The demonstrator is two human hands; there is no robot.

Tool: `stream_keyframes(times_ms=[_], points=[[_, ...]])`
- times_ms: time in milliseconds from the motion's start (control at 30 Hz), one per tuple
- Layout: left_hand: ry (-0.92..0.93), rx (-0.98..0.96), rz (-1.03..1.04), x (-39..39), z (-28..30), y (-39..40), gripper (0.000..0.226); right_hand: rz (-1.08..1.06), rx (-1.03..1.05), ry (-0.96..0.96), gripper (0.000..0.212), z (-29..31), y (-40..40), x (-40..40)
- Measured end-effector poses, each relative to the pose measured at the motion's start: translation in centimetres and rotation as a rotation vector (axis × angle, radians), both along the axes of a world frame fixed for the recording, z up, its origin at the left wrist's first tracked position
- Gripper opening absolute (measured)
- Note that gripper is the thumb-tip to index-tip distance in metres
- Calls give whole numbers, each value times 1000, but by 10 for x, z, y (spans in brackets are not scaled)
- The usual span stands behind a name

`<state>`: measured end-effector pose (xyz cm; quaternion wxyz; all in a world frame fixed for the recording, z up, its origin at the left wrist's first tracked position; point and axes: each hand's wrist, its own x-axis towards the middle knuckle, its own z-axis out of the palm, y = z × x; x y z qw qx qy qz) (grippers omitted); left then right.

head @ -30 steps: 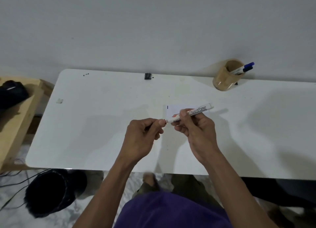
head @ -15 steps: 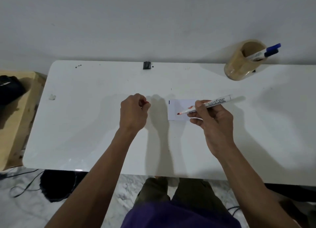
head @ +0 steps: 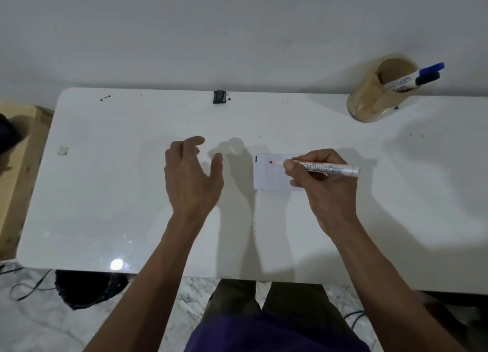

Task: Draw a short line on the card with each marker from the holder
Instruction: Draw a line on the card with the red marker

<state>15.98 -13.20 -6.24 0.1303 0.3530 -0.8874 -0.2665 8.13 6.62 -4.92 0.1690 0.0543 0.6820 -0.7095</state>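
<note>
A small white card (head: 266, 178) lies flat on the white table (head: 118, 193), with a short dark line (head: 256, 160) near its top left corner. My right hand (head: 324, 185) grips an uncapped red marker (head: 324, 167) like a pen, its red tip touching the card's upper left part. My left hand (head: 194, 177) hovers left of the card, fingers spread, and I see no cap in it. A tan holder (head: 369, 106) stands at the back right with a blue-capped marker (head: 433, 67) and a black-capped marker (head: 427, 78) sticking out.
A small black object (head: 219, 97) sits at the table's back edge against the wall. A pale scrap (head: 62, 150) lies near the left edge. A wooden bench (head: 15, 166) stands to the left. A black bag (head: 84, 288) and cables lie on the floor below.
My left hand went from a fist to spread fingers and stayed left of the card. My right hand brought the red marker's tip down onto the card.
</note>
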Motion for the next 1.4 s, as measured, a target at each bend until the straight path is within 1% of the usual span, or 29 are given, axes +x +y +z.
stream_keyframes(times_ms=[33,100,167,233,367,533,733,1133,1400], points=[[85,-61,-51,5,-1,9,32,19,-11,31,22,-2,-1,-4],[147,-137,-224,12,-11,28,27,86,-3,97,20,-9,-3,-14],[117,-167,-354,14,-27,41,28,159,51,167,16,-16,-5,-22],[69,-171,-398,12,-40,47,30,201,108,214,13,-25,-7,-27],[16,-217,-399,10,-57,48,37,198,186,220,12,-42,-10,-33],[-24,-298,-379,12,-70,50,37,201,201,202,13,-52,-11,-35],[-69,-385,-333,14,-73,54,41,203,228,214,16,-57,-13,-35],[-69,-406,-306,14,-78,53,42,199,253,233,15,-61,-16,-37],[-37,-420,-296,15,-79,54,40,219,269,212,15,-61,-15,-37]])
